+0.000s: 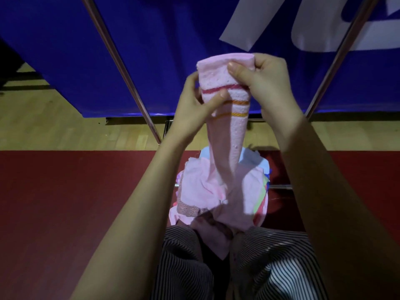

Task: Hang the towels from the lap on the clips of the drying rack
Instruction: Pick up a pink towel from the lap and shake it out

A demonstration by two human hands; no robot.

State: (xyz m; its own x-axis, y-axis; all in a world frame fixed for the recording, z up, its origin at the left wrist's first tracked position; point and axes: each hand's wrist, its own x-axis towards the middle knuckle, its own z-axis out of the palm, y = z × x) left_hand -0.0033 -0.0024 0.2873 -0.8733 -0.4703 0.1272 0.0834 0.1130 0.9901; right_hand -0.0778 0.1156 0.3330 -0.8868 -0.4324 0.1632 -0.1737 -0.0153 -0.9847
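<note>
A pink towel (227, 131) with red and orange stripes hangs lifted in front of me, its lower end trailing down to the pile. My left hand (194, 105) pinches its left edge near the red stripe. My right hand (264, 83) grips the folded top edge with thumb across the front. A pile of towels (207, 191), mostly pink with blue and striped ones beneath, lies on my lap above my striped trousers (270, 267). Two slanted metal poles of the drying rack (123, 68) stand on either side of the towel. No clips are in sight.
A blue banner with white lettering (151, 40) hangs behind the rack poles. Below it are a wooden floor (54, 126) and a dark red mat (65, 202). The right rack pole (337, 61) slants up toward the top right.
</note>
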